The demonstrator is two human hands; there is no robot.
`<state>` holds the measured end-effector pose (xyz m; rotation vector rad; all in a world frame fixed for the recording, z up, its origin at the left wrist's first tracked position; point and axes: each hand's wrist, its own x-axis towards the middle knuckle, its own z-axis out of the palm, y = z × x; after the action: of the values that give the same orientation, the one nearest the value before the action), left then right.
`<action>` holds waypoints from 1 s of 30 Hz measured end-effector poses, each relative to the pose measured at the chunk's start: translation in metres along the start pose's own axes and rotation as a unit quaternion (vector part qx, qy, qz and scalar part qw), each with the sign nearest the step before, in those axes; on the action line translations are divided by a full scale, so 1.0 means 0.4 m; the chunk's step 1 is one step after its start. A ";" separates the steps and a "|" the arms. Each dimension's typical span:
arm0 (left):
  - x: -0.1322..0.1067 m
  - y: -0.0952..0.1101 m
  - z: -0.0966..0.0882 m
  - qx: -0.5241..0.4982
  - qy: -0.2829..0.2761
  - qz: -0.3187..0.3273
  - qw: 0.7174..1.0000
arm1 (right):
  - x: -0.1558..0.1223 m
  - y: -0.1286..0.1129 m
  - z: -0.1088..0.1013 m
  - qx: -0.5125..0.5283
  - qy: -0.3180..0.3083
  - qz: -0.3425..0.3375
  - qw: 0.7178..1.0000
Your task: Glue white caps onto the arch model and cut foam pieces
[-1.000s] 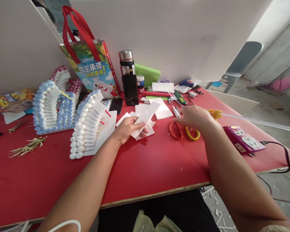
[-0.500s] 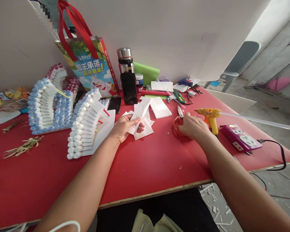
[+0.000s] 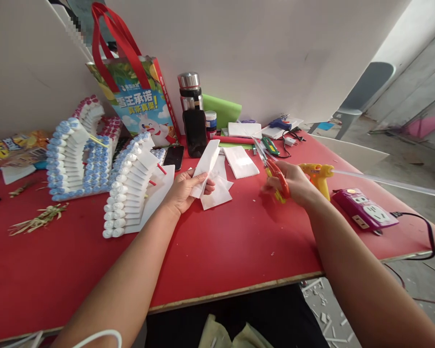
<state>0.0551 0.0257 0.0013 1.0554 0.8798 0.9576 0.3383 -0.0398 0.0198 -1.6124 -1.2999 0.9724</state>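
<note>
My left hand [image 3: 183, 191] is closed on a white foam strip [image 3: 205, 166], held tilted up above a few more white pieces [image 3: 219, 191] lying on the red table [image 3: 221, 251]. My right hand [image 3: 293, 186] grips scissors with red and yellow handles [image 3: 277, 179], lifted off the table, blades pointing up and to the left. The two hands are about a hand's width apart. A yellow glue gun [image 3: 319, 174] stands just right of my right hand.
White-and-blue models made of capped tubes [image 3: 126, 188] stand at the left. A printed tote bag [image 3: 137, 96], flask [image 3: 190, 92], black phone [image 3: 174, 157], white foam blocks [image 3: 241, 162], purple power strip [image 3: 366, 208] with a black cable, and a grey chair [image 3: 362, 92] are around.
My right hand went down onto the scissors lying on the table, then raised them. My left hand tilted the white strip more upright.
</note>
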 end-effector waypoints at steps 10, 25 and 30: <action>-0.004 0.001 0.012 -0.033 -0.007 0.010 0.999 | -0.039 -0.043 -0.027 -0.066 -0.190 -0.078 0.976; -0.020 -0.001 0.038 -0.006 -0.054 -0.001 0.999 | -0.030 -0.054 -0.007 -0.063 -0.307 -0.071 0.947; -0.027 -0.007 0.052 0.000 -0.070 -0.022 0.997 | -0.031 -0.062 0.007 -0.060 -0.321 -0.070 0.942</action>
<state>0.0712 0.0088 0.0052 1.0862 0.7847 0.8370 0.3252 -0.0484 0.0427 -1.3028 -1.9123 1.4180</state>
